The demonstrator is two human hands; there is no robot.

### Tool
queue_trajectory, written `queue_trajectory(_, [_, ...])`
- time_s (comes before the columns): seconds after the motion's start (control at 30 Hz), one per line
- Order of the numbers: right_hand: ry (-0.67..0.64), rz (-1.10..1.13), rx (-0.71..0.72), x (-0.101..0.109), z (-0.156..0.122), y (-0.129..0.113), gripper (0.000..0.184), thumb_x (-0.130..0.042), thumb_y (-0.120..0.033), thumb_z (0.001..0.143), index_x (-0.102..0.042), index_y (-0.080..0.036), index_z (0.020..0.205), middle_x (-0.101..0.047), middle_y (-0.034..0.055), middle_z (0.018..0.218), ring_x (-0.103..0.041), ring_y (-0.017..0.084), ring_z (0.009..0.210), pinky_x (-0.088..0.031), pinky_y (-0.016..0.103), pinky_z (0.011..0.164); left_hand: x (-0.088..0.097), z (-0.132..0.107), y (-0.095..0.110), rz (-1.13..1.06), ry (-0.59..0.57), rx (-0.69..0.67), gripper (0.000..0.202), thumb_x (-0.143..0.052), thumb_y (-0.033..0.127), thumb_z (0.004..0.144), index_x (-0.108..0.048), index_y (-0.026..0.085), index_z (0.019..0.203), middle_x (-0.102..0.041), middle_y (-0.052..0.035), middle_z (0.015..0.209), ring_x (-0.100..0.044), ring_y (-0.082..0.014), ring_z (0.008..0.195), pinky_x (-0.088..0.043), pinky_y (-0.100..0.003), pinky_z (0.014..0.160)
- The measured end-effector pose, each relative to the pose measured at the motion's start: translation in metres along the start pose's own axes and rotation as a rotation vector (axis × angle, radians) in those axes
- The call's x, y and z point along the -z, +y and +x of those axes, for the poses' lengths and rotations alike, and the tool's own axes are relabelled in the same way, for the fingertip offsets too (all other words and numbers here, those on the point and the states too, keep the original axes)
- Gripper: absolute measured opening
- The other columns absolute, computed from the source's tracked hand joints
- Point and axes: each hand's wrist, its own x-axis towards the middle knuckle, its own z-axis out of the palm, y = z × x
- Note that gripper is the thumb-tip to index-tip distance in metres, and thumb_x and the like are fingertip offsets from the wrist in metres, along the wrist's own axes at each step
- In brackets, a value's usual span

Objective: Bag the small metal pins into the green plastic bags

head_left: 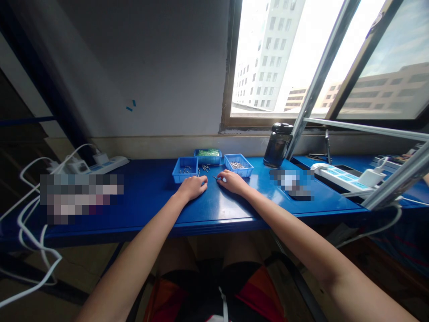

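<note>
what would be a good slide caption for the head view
Left hand beside one of three blue plastic bins, right hand holding a small slim part, at a blue table.

Grey wall (150,67), bright window (258,58), blue table (147,183) below.

A glossy blue table (144,179) carries three blue plastic bins: left (178,179), rear (216,160) and right (246,172). Small loose metal pieces (205,168) lie among them. A black water bottle (278,145) stands to their right, near the far edge; a white power strip (112,163) lies toward the left. Pixelated items (80,197) rest at both sides.
</note>
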Motion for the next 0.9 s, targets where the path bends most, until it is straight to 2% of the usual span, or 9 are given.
queue_trajectory(0.27, [-0.020,-0.021,0.004,0.001,-0.001,-0.002,0.019,-0.046,-0.024,0.085,-0.063,-0.020,0.092,-0.058,0.0049,0.096,-0.057,0.014,0.083,-0.041,0.024,0.076,0.000,0.000,0.000,-0.004,0.002,-0.009,0.026,-0.039,0.036,0.085,-0.059,0.024,0.097,-0.066,-0.0054,0.081,-0.061,-0.0212,0.074,-0.044,-0.028,0.063])
queue_trajectory(0.57, [-0.007,0.055,0.140,0.005,-0.004,-0.003,0.016,-0.048,-0.021,0.084,-0.062,-0.018,0.091,-0.057,0.0046,0.092,-0.055,0.013,0.081,-0.040,0.022,0.075,0.000,-0.001,0.001,-0.037,0.021,0.036,0.032,-0.041,0.038,0.085,-0.053,0.022,0.109,-0.065,-0.0066,0.082,-0.062,-0.0212,0.074,-0.044,-0.027,0.064])
queue_trajectory(0.77, [0.030,0.113,0.221,0.006,-0.005,-0.009,0.018,-0.046,-0.023,0.086,-0.062,-0.018,0.092,-0.057,0.0038,0.088,-0.053,0.011,0.073,-0.039,0.022,0.071,-0.001,0.000,0.000,-0.036,0.002,-0.019,0.029,-0.041,0.041,0.084,-0.060,0.023,0.096,-0.065,-0.0052,0.080,-0.062,-0.0206,0.076,-0.044,-0.026,0.065])
queue_trajectory(0.9, [0.038,0.125,0.219,0.007,-0.006,-0.010,0.018,-0.047,-0.023,0.085,-0.062,-0.018,0.092,-0.057,0.0039,0.088,-0.052,0.010,0.072,-0.039,0.022,0.070,-0.001,0.000,0.000,-0.027,0.011,-0.037,0.026,-0.040,0.039,0.085,-0.059,0.023,0.095,-0.065,-0.0051,0.079,-0.062,-0.0207,0.073,-0.044,-0.026,0.063])
